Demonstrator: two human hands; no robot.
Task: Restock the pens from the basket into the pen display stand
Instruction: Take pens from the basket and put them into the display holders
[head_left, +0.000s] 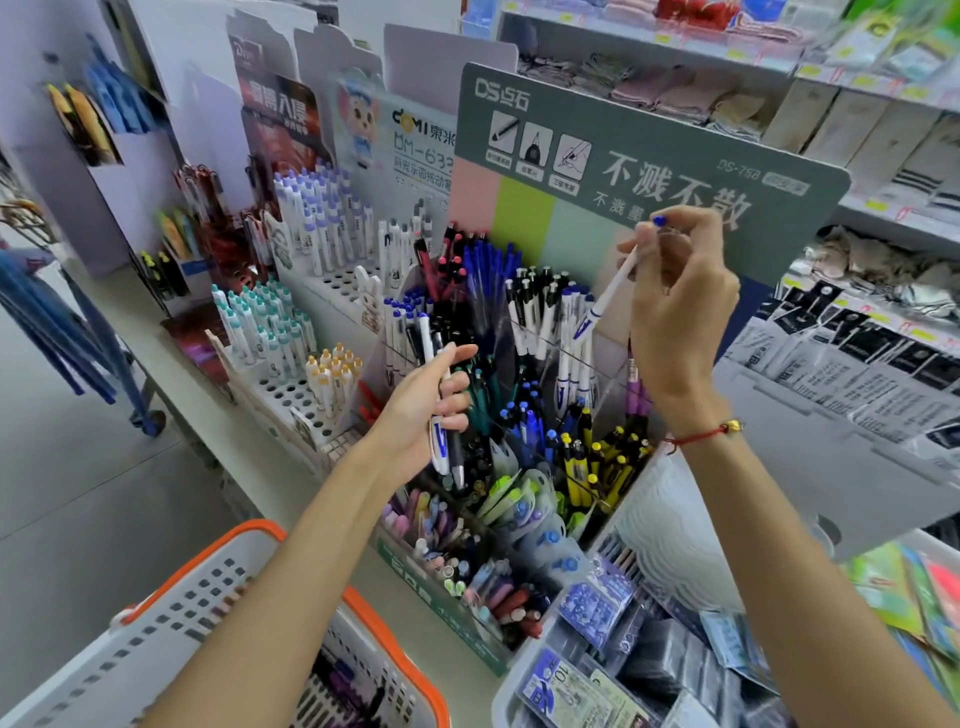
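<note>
Basket (171, 597) nearest; hands: left (423, 402) grips pens (441, 415), right (675, 291) pinches pen (608, 296).

Basket (270, 613): cut off by lower edge, contents mostly hidden by forearm. Shelf price tags (878, 205): too blurred to read.

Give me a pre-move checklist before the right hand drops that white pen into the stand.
1. Right hand grip on the white pen: ok, pinched near its upper end.
2. Pen orientation: ok, blue tip slanting down toward the stand.
3. Matching compartment: ok, white-and-blue pens stand right below the tip.
4. Free room in that compartment: cannot tell, pens crowd it.
5. Left hand hold on the spare pens: ok, fingers wrapped round the bunch.
6. Basket within reach for refills: ok, beside the left forearm.
</note>
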